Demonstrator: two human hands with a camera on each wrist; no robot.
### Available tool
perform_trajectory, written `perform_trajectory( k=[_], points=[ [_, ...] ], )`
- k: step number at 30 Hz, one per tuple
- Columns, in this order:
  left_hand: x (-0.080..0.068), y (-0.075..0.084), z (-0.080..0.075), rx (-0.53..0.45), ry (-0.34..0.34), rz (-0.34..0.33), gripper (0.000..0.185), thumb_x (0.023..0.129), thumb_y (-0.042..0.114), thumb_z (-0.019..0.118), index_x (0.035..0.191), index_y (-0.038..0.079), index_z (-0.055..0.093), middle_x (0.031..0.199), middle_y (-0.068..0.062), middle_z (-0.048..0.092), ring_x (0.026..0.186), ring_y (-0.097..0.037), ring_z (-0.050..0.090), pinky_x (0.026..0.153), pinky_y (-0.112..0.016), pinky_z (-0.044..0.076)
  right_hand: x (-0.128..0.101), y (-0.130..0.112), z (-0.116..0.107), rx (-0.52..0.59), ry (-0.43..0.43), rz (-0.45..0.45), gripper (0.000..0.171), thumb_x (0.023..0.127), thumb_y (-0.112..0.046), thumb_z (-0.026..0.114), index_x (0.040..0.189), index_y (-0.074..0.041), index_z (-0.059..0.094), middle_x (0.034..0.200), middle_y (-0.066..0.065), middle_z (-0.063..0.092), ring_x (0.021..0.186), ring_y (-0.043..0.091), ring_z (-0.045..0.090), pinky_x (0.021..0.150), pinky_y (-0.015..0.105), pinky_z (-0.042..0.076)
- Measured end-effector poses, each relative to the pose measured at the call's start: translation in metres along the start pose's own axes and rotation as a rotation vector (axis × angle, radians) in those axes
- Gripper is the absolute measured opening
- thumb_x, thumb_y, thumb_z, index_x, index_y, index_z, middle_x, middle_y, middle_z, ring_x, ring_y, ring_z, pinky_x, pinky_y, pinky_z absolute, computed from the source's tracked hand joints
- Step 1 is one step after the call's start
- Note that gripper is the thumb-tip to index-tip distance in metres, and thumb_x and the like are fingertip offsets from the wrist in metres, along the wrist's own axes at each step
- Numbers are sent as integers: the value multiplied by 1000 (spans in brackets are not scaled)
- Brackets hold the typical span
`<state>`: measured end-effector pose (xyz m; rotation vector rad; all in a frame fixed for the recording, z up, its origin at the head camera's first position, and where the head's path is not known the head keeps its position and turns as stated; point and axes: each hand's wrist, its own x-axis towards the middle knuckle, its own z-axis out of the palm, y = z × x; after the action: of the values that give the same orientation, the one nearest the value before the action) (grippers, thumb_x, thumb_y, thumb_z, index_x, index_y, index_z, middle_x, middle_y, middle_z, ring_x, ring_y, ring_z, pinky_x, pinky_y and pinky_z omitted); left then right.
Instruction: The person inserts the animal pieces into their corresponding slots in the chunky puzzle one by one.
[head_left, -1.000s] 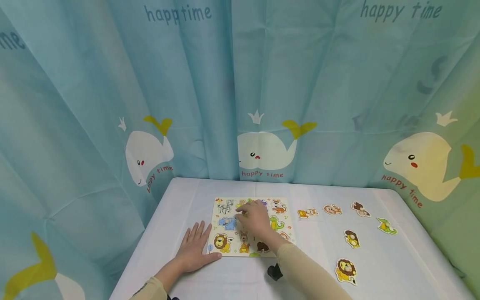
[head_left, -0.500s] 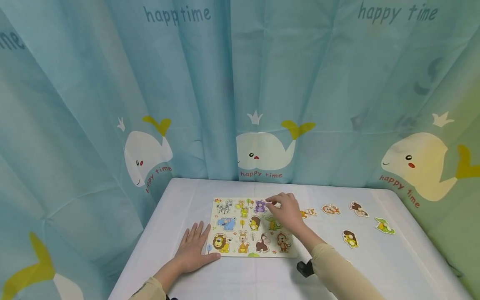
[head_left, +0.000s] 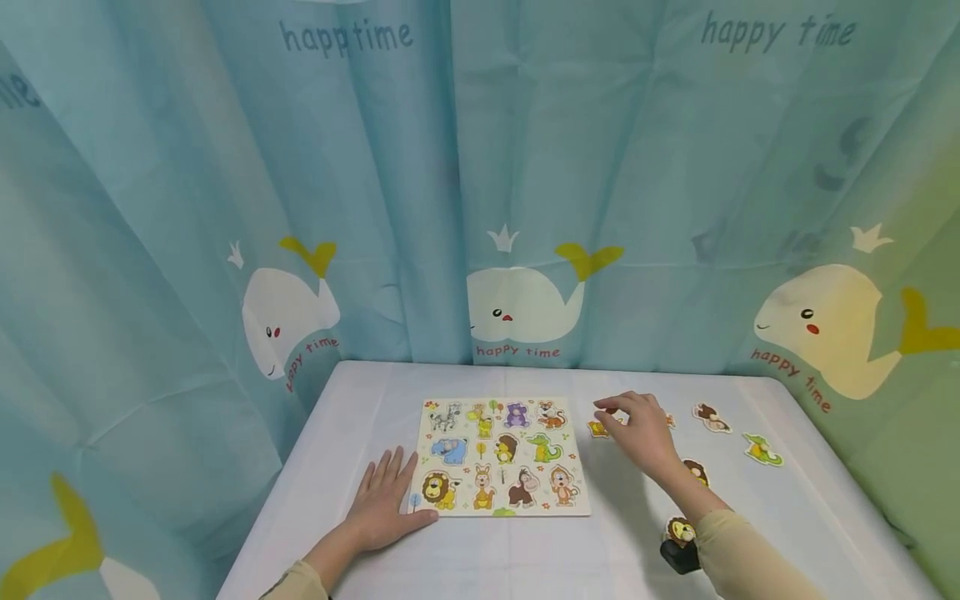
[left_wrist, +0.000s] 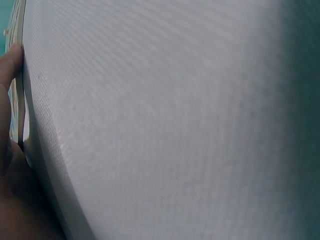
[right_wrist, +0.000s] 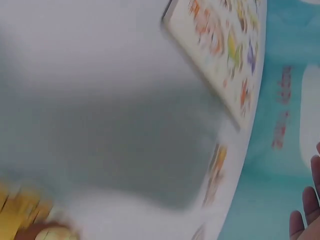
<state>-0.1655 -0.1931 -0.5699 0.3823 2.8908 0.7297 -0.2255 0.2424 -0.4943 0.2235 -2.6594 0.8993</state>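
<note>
My left hand (head_left: 381, 507) lies flat with spread fingers on the table, along the left edge of a pale animal puzzle board (head_left: 553, 512). The left wrist view shows part of that hand beside the board's edge. My right hand (head_left: 641, 432) hovers right of the board, thumb and fingers apart, over an orange kangaroo-like puzzle piece (head_left: 597, 428). In the right wrist view its fingers (right_wrist: 311, 202) show at the lower right edge, away from the piece (right_wrist: 216, 167) lying on the table. The hand covers most of another piece (head_left: 671, 421).
Loose animal pieces lie to the right: a brown one (head_left: 711, 418), a green crocodile (head_left: 763, 450), a hedgehog (head_left: 697, 471) and a lion (head_left: 681, 530), partly hidden by a black wrist device (head_left: 681, 557). Behind the white table (head_left: 375, 392) hangs a blue whale-print curtain (head_left: 420, 208).
My right hand has swept right from over the board to the loose kangaroo-like piece, uncovering all the board's animals. My left hand stays in place. The head view has shifted slightly.
</note>
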Motion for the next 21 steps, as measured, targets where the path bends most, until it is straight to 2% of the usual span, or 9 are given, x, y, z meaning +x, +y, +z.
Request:
perform_trajectory(
  k=[4, 11, 16, 21],
  points=[
    [-1, 2, -2, 3, -16, -6, 109, 86, 70, 66, 160, 1, 28, 167, -26, 14, 154, -45, 4, 122, -62, -1, -12, 21, -23, -27, 16, 40, 22, 97, -20, 71, 113, -7, 78, 102, 8, 70, 102, 31, 53, 82, 49, 40],
    [-2, 2, -1, 25, -25, -33, 109, 86, 72, 65, 162, 3, 26, 168, -23, 13, 155, -43, 3, 123, -60, 0, -30, 54, -54, -79, 34, 108, 25, 99, -21, 69, 115, -3, 76, 101, 12, 70, 103, 37, 54, 74, 43, 38],
    [-4, 3, -4, 27, -33, -34, 110, 85, 72, 65, 161, 3, 26, 168, -24, 13, 155, -44, 3, 123, -62, 1, -39, 71, -68, -90, 31, 129, 30, 100, -25, 67, 117, -2, 75, 105, 14, 70, 104, 38, 51, 72, 42, 38],
    [-2, 3, -3, 30, -31, -29, 109, 85, 72, 65, 161, 3, 27, 168, -24, 13, 155, -44, 3, 123, -62, 0, -49, 86, -74, -119, 26, 128, 31, 99, -26, 68, 116, -1, 75, 102, 13, 69, 98, 37, 54, 68, 40, 37]
  ],
)
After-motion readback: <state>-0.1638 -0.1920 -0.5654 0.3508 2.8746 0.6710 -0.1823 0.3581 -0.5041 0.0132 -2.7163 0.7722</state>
